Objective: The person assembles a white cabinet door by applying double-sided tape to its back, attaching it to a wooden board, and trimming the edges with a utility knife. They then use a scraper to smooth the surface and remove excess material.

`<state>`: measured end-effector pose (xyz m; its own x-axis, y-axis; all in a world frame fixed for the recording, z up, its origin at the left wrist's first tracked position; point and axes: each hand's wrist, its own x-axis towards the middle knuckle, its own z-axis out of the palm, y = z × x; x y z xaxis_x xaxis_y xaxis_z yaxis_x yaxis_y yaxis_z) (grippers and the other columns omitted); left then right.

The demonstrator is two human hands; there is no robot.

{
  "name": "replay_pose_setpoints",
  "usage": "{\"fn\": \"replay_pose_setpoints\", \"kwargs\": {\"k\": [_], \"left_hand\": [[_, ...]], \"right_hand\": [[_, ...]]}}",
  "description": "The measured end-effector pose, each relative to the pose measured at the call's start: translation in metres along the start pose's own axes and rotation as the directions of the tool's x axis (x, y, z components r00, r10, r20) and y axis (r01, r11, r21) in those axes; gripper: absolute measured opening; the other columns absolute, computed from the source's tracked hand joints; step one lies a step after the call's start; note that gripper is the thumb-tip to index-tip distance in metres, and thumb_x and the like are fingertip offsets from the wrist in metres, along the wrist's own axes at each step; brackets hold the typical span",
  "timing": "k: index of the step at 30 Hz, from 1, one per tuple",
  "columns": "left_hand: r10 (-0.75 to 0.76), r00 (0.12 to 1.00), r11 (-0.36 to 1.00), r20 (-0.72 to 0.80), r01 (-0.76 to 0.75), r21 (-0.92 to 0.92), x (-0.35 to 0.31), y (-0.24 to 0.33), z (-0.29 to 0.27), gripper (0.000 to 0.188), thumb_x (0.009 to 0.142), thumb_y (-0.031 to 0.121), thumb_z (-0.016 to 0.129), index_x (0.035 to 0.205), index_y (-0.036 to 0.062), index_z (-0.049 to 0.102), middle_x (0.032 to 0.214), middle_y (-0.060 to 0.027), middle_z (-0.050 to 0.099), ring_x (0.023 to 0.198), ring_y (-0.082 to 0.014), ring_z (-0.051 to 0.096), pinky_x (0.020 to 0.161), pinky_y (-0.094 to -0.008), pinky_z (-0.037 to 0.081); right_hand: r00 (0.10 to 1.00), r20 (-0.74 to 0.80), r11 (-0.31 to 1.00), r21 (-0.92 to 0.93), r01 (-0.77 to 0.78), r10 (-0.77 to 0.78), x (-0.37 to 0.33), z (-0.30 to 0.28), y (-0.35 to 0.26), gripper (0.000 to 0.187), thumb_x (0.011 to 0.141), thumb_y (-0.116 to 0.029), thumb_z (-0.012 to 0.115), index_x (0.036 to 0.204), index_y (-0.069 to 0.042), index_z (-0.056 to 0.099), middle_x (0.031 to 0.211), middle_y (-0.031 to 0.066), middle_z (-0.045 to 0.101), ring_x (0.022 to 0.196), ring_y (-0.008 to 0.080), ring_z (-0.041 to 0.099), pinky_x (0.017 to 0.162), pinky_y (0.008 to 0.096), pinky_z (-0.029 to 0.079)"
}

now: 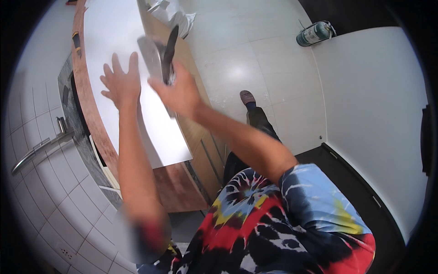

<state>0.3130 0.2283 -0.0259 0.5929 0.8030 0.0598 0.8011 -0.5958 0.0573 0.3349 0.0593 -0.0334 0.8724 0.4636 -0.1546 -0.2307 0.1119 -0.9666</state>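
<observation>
My left hand lies flat with its fingers spread on a long white sheet. Just to the right, my right hand is wrapped round a blurred tool with a flat silver metal plate and a black handle. That tool is at the sheet's right edge; its exact kind is smeared by motion, and I cannot tell whether it touches the edge. Beneath the sheet is a reddish-brown board, which shows along the left side and at the near end.
A yellow-and-black hand tool lies on the board's far left. A white plastic bag sits at the far end. Across the tiled floor stands a green cylinder by the low white wall. A metal faucet is at left.
</observation>
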Motion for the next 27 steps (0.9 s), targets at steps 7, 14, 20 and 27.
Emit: {"fn": "replay_pose_setpoints", "kwargs": {"k": [7,14,20,27], "left_hand": [[-0.017,1.0,1.0,0.024,0.017,0.0,0.001,0.004,-0.004,0.085,0.094,0.075,0.039,0.16,0.0217,0.032,0.165,-0.0191,0.024,0.153,-0.0446,0.017,0.12,-0.0686,0.013],[-0.001,1.0,1.0,0.022,0.001,-0.001,0.0,0.001,-0.003,0.085,0.095,0.073,0.038,0.159,0.0181,0.032,0.165,-0.0202,0.024,0.152,-0.0457,0.017,0.119,-0.0701,0.013],[0.026,1.0,1.0,0.005,-0.026,0.012,-0.004,0.003,-0.007,0.08,0.098,0.067,0.042,0.158,0.0154,0.034,0.162,-0.0228,0.027,0.151,-0.0484,0.02,0.117,-0.0716,0.016],[0.001,0.998,1.0,0.068,-0.001,-0.006,-0.001,0.008,-0.012,0.081,0.097,0.063,0.05,0.159,0.014,0.032,0.164,-0.0238,0.022,0.152,-0.0486,0.013,0.119,-0.0695,0.011]], "right_hand": [[0.986,0.062,0.987,0.024,-0.158,0.156,-0.124,-0.028,-0.004,0.061,0.085,-0.024,0.078,0.132,0.002,0.05,0.109,0.0246,0.07,0.103,0.0363,0.071,0.085,0.0418,0.054],[0.986,0.092,0.989,-0.04,-0.139,0.143,-0.182,-0.041,0.017,0.063,0.085,-0.024,0.079,0.135,0.001,0.05,0.098,0.0205,0.069,0.088,0.0296,0.071,0.077,0.0389,0.054],[0.997,0.01,0.997,0.007,-0.073,0.073,-0.085,-0.021,0.016,0.058,0.086,-0.019,0.077,0.134,0.004,0.053,0.103,0.0201,0.07,0.095,0.0245,0.069,0.085,0.0372,0.053],[0.995,0.013,0.995,-0.016,0.103,-0.103,0.123,0.016,0.008,0.046,0.089,-0.023,0.075,0.121,0.006,0.061,0.101,0.0147,0.071,0.096,0.0175,0.065,0.087,0.0344,0.052]]}}
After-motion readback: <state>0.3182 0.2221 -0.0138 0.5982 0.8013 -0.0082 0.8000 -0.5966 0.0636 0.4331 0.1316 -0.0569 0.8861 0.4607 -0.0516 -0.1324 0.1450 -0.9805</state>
